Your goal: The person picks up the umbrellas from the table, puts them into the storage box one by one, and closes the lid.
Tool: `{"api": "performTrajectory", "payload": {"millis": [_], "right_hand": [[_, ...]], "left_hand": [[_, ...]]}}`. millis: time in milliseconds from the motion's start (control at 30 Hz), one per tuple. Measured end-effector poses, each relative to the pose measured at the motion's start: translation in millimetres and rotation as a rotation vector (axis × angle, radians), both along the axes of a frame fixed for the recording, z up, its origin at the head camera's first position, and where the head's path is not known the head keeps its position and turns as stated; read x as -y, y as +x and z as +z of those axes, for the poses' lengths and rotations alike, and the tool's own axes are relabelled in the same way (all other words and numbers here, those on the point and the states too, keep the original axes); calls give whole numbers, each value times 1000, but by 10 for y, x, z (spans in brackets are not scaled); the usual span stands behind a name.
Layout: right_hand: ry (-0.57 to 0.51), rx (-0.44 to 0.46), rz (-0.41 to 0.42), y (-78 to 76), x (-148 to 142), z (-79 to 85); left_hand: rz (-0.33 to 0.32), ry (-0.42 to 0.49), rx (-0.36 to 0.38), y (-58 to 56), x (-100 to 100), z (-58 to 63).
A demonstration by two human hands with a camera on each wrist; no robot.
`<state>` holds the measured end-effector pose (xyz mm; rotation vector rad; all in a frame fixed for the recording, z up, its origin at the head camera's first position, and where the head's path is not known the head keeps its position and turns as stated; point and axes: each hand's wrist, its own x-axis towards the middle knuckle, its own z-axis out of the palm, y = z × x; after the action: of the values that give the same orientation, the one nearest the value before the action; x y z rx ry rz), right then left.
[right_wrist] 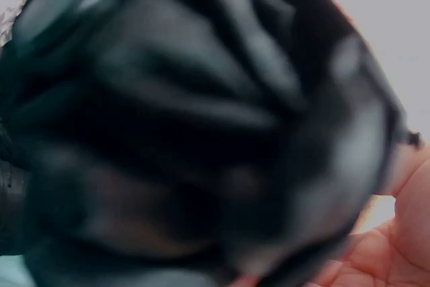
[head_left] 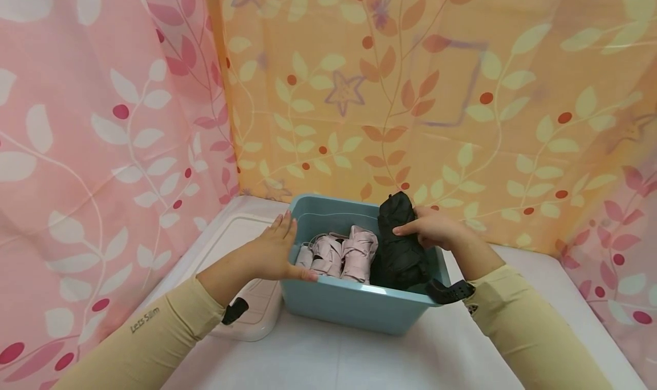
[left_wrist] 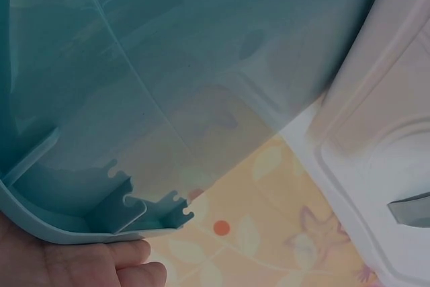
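A light blue plastic bin [head_left: 354, 307] stands on the white surface. My left hand [head_left: 269, 247] rests on its left front corner, with straight fingers along the left rim and the thumb across the front rim. In the left wrist view, those fingers [left_wrist: 87, 263] show outside the rim. My right hand [head_left: 438, 227] grips a long black crumpled fabric bundle [head_left: 402, 256] near its upper end. The bundle stands tilted at the bin's right side, its lower part inside, and fills most of the right wrist view, blurred. Beside it in the bin are several pale pink rolled fabric bundles [head_left: 359, 253].
A white lid [head_left: 251, 310] lies left of the bin, partly under my left arm. White cloth [head_left: 328, 356] covers the surface. Patterned curtains, pink [head_left: 102, 179] at the left and orange [head_left: 333, 122] behind, enclose the space.
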<state>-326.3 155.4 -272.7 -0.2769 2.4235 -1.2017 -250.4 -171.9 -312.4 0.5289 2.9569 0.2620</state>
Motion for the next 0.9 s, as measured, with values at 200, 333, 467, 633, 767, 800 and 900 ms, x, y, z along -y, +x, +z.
{"api": "performTrajectory", "payload": {"millis": [200,333,467,633,767,800,900], "right_hand": [[47,45,22,-8,-9,-21],[54,59,13,-24,-39,-26],[26,79,12,-34,-67,-34],[6,73,12,-21,-80,-29],[0,68,16,-7,-80,-20],[-3,70,14,-6,-80,-17],[-11,67,22,6,-78,2]], "left_hand": [[-2,-10,-7,-11,0,-6],[-1,-4,-5,-4,-2,-2],[1,-1,0,4,-6,-1],[9,-7,7,3,-8,2],[6,-7,4,6,-8,9],[7,-8,3,6,-8,9],[5,-14,-2,5,-7,5]]}}
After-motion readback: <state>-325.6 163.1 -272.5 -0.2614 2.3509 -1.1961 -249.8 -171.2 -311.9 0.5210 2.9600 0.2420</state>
